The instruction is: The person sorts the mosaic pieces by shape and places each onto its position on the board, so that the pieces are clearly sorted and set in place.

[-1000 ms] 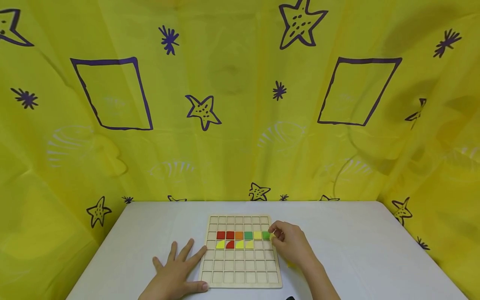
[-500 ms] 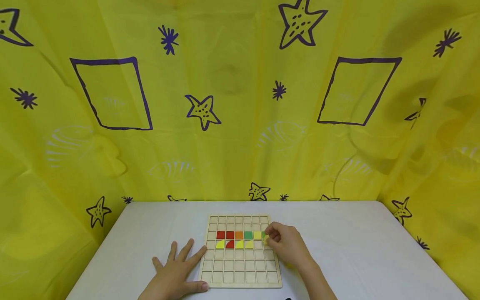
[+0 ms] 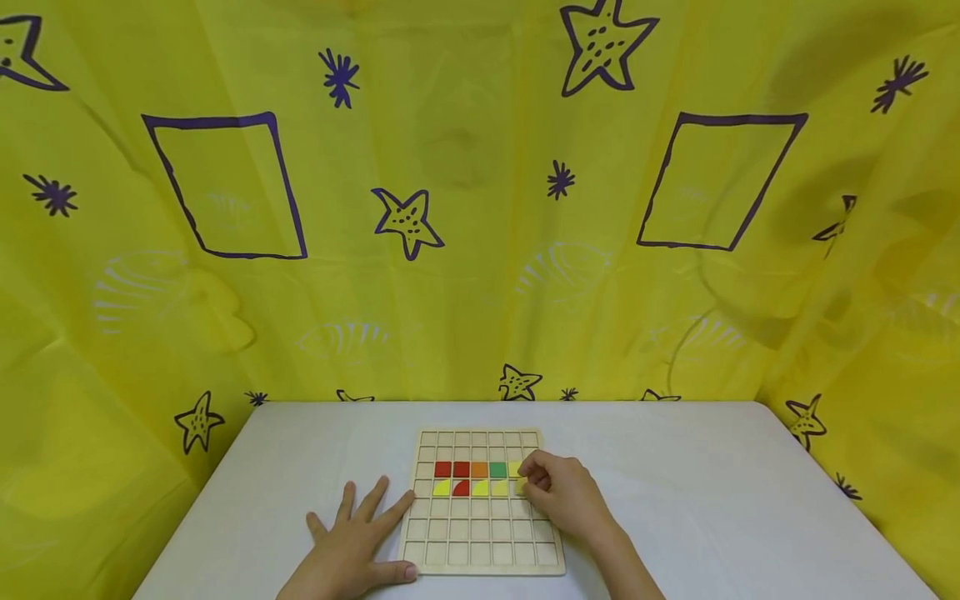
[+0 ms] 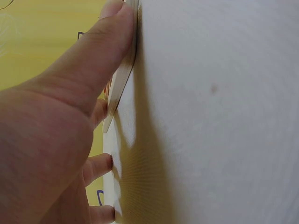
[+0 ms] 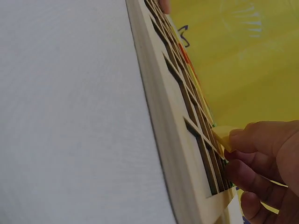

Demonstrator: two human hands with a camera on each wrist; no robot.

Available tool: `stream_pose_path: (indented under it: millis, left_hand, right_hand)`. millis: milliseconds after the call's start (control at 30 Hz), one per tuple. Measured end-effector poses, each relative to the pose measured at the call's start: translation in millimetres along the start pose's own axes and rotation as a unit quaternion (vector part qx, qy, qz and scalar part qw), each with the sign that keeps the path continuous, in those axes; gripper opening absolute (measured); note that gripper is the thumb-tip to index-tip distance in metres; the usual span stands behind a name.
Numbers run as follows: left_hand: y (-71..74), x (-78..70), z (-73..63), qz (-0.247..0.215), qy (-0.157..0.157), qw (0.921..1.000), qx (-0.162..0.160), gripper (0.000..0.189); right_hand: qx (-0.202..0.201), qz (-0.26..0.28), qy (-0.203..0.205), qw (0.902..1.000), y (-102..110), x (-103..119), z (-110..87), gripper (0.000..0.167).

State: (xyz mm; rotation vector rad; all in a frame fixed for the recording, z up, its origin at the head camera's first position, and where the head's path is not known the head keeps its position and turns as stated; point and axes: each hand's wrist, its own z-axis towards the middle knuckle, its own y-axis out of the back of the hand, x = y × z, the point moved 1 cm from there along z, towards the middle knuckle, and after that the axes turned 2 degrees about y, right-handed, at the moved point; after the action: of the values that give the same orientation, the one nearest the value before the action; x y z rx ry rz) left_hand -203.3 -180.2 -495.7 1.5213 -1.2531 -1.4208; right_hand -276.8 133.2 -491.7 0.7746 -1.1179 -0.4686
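A wooden grid board [image 3: 480,560] lies on the table, colored tiles in two of its rows. The upper row shows two red tiles [image 3: 452,469], an orange tile [image 3: 479,470], a green tile [image 3: 497,470] and a yellow one. Below are yellow curved pieces and a red curved piece [image 3: 461,488]. My right hand [image 3: 566,493] pinches a yellow tile [image 5: 223,136] between thumb and fingers, at the right end of the lower row. My left hand [image 3: 348,546] spreads its fingers on the table, thumb and forefinger touching the board's left edge.
A white tabletop [image 3: 690,500] surrounds the board. Behind it and at both sides hangs a yellow curtain [image 3: 465,317] with dark starfish drawings. The right hand covers the right end of the upper tile row in the head view.
My right hand has moved left over the board, bringing the yellow tile to the lower row and covering the green tile at the upper row's end. The left hand has stayed put.
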Motion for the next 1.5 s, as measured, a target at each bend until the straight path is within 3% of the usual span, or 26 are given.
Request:
stream_pose_path:
  millis: [300,1233,1500]
  left_hand:
    - [-0.1,-1.8,1.8,0.001,0.007,0.9999,0.01,0.102]
    - [-0.3,0.2,1.0,-0.001,0.0,1.0,0.0,0.102]
    - [-2.0,1.5,1.6,-0.001,-0.006,1.0,-0.003,0.102]
  right_hand:
    - [0.001,-0.013,0.012,0.9998,-0.8,0.5,-1.7,0.014]
    - [0.005,-0.036,0.029,0.9989,-5.3,-0.1,-2.6,0.018]
    - [0.023,-0.033,0.029,0.9988,-4.0,3.2,-2.7,0.019]
